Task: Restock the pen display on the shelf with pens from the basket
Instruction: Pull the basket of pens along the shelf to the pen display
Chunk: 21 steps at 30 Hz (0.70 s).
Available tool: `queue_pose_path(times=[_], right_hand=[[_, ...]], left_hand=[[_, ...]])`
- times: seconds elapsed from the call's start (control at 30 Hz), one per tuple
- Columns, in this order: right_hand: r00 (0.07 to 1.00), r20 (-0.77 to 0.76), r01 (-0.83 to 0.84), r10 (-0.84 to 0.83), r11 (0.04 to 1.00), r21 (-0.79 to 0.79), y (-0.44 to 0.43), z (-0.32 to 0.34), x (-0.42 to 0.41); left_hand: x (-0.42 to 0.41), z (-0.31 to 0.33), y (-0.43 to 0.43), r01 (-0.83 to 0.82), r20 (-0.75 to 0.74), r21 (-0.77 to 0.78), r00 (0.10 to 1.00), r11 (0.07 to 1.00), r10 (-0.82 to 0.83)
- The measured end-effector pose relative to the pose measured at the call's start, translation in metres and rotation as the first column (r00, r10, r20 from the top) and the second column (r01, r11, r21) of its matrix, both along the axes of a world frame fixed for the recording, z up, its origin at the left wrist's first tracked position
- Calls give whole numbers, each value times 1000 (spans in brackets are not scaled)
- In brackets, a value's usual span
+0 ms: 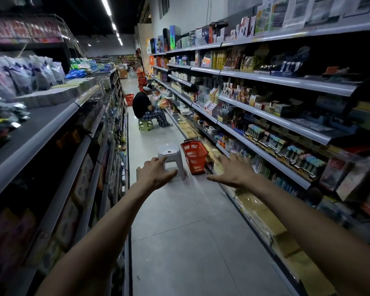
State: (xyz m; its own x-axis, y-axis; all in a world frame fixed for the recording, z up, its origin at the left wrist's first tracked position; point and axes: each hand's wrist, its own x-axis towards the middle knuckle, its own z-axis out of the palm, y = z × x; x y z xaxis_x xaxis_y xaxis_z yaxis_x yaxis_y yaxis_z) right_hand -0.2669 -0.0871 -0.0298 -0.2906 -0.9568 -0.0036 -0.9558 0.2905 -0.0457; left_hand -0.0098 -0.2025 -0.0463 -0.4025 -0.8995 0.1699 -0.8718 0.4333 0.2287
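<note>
Head view: two bare forearms extend forward along the aisle. The left hand (pixel 156 174) is palm down with fingers spread, holding nothing. The right hand (pixel 233 171) is likewise spread and empty. The red basket (pixel 194 155) stands on the floor (pixel 190 221) beyond the hands, just beside a white stool (pixel 171 154), at the base of the right-hand shelf (pixel 271 119). Its contents cannot be told. The pen display (pixel 271 144) sits on a lower tier, right of the basket. A seated person (pixel 145 105) is farther down the aisle.
</note>
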Motion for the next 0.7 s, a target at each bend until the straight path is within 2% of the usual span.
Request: queue_pose_path(times=[0.4,0.7], right_hand=[[996,12,86,-86,996,-8,-139,-6,-23],[994,22,103,-103,995,-5,-275,-13,-75]], left_hand=[[-21,-3,-159,64,2,-14,998,998,-64],[-83,-15,-285,107,23,-18,994,994,-106]])
